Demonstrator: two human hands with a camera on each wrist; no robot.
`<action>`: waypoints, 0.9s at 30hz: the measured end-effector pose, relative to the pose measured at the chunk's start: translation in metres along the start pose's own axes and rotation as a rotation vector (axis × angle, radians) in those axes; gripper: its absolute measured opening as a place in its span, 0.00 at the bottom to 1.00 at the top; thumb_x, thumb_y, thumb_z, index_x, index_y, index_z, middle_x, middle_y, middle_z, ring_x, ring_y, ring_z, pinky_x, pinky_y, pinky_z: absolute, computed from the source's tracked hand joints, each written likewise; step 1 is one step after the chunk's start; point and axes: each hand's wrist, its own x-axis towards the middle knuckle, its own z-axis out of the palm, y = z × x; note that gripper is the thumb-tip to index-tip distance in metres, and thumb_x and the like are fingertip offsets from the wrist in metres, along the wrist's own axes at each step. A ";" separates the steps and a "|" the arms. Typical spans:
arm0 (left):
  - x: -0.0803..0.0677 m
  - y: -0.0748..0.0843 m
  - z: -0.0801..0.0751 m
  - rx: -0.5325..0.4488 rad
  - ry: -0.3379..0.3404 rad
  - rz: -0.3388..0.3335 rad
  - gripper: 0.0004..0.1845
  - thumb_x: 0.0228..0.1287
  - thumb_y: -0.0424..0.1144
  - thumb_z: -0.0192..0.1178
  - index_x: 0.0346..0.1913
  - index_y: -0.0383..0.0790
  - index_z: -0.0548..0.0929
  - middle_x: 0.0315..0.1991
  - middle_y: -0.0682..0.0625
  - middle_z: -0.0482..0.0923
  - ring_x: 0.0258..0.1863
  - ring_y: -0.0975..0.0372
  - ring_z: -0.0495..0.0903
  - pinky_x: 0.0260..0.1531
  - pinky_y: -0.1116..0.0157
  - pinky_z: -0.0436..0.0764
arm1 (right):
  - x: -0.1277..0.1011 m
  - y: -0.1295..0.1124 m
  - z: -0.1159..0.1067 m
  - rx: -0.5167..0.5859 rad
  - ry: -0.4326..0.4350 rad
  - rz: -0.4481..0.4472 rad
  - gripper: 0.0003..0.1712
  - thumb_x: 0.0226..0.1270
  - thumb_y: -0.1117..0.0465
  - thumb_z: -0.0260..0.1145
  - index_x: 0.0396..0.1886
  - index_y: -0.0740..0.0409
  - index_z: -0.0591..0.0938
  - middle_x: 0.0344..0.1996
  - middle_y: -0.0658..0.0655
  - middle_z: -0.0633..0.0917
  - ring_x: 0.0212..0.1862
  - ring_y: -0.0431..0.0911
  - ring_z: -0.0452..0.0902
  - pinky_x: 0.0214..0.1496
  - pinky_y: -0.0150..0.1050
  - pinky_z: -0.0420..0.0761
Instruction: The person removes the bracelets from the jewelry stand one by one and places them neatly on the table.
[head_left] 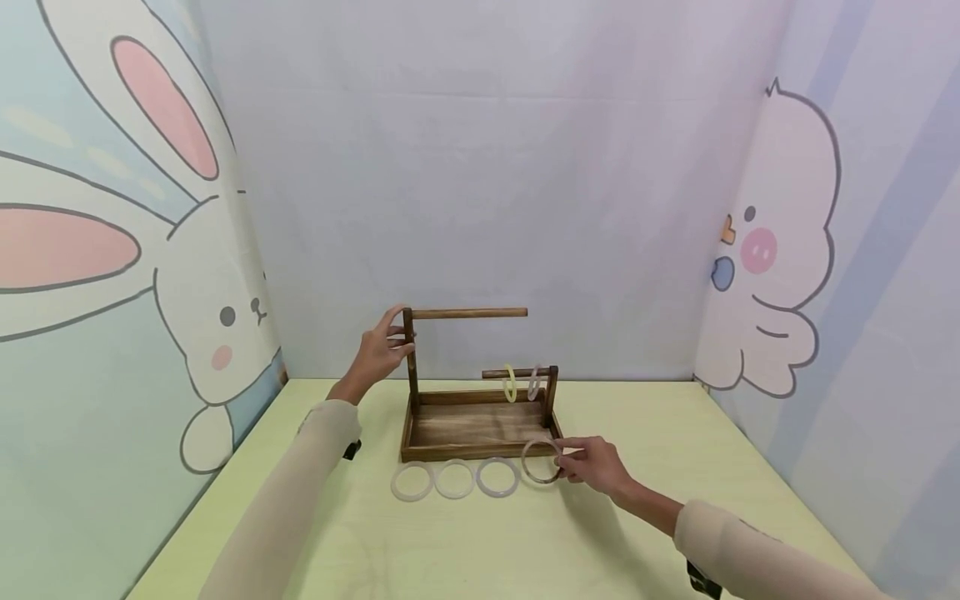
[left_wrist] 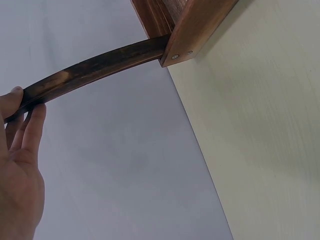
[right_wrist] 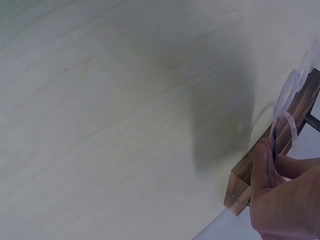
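In the head view my left hand [head_left: 375, 354] grips the tall post [head_left: 411, 362] of a dark brown wooden bangle stand near its top. The left wrist view shows thumb and fingers on opposite sides of that post. Between thumb and fingers of my right hand [head_left: 596, 467] is a translucent bangle [head_left: 538, 481] with darker reddish-brown parts, held up at the stand's front right edge. A yellow bangle [head_left: 513, 385] and a pale pinkish bangle [head_left: 533, 385] hang on the short lower bar [head_left: 491, 374].
Three pale bangles, a left one [head_left: 395, 486], a middle one [head_left: 455, 497] and a right one [head_left: 498, 494], lie in a row before the stand's tray [head_left: 450, 454]. The upper bar [head_left: 472, 313] points right. Cartoon-printed curtains enclose the pale yellow table [head_left: 420, 554].
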 end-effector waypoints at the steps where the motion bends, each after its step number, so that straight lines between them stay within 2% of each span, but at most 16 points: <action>1: 0.000 0.000 0.000 0.000 0.002 -0.001 0.44 0.66 0.21 0.67 0.79 0.50 0.61 0.56 0.30 0.83 0.53 0.41 0.86 0.52 0.49 0.87 | 0.000 0.001 0.000 -0.003 -0.004 0.000 0.19 0.71 0.74 0.67 0.59 0.79 0.81 0.39 0.75 0.88 0.35 0.63 0.90 0.36 0.43 0.91; 16: 0.002 -0.002 0.001 0.019 -0.001 -0.009 0.45 0.66 0.21 0.67 0.80 0.50 0.60 0.57 0.30 0.82 0.54 0.41 0.86 0.52 0.49 0.87 | 0.000 0.010 0.004 -0.003 -0.040 0.013 0.19 0.68 0.76 0.69 0.57 0.79 0.81 0.35 0.74 0.89 0.33 0.61 0.90 0.34 0.46 0.91; 27: 0.000 0.000 0.000 0.025 0.002 -0.012 0.45 0.66 0.22 0.67 0.80 0.50 0.60 0.57 0.31 0.83 0.53 0.41 0.86 0.52 0.49 0.87 | 0.001 0.020 0.008 0.012 0.023 -0.001 0.16 0.66 0.74 0.71 0.52 0.80 0.84 0.34 0.72 0.89 0.32 0.60 0.90 0.32 0.44 0.91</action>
